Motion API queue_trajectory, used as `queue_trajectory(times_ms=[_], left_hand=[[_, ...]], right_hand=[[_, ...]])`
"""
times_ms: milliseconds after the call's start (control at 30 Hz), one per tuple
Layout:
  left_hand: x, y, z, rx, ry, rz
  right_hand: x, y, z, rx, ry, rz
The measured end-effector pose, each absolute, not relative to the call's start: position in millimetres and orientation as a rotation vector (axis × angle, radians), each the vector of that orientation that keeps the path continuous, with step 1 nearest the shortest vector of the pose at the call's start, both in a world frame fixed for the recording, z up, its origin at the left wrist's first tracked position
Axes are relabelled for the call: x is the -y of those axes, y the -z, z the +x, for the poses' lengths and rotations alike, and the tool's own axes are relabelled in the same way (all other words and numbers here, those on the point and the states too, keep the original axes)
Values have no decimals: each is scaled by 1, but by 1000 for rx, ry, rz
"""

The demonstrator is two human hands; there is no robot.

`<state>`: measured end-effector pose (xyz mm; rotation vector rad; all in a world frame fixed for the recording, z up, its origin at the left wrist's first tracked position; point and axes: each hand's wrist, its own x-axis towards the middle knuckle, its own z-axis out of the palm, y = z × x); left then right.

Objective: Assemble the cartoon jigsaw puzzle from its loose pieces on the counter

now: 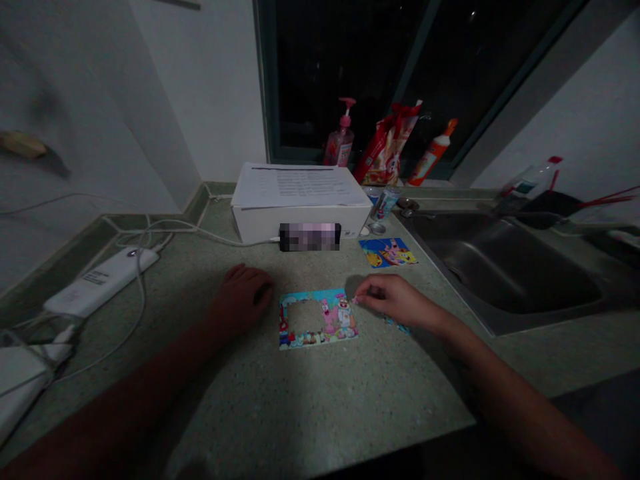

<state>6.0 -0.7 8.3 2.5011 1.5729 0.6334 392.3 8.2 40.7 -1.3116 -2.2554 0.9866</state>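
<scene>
A small cartoon jigsaw puzzle lies on the speckled countertop, its frame filled at the right and bottom, with a hole in the upper left. My left hand rests on the counter just left of the puzzle, fingers curled under. My right hand sits at the puzzle's right edge, fingers pinched together on what looks like a small puzzle piece. Loose piece bits peek out under that hand. A cartoon picture card lies farther back to the right.
A white box topped with printed paper stands behind, a phone leaning on it. A power strip with cables lies left. A steel sink is on the right. Bottles and a red bag line the windowsill.
</scene>
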Motion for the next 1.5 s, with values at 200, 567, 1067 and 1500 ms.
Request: queue_trajectory(times_ms=[200,567,1067,1500], left_hand=[[1,-8,5,-1564,-639,2505],[2,-10,5,-1574,-595,2503],[0,-4,4,-1577,-634,2506],[1,-9,5,-1571,-599,2486]], right_hand=[[-6,-52,364,2321,-1161,-1207],[5,-35,350,2327,-1169,-1180],[7,-36,349,2443,-1058,-1121],[13,-44,350,2541,-899,-1116]])
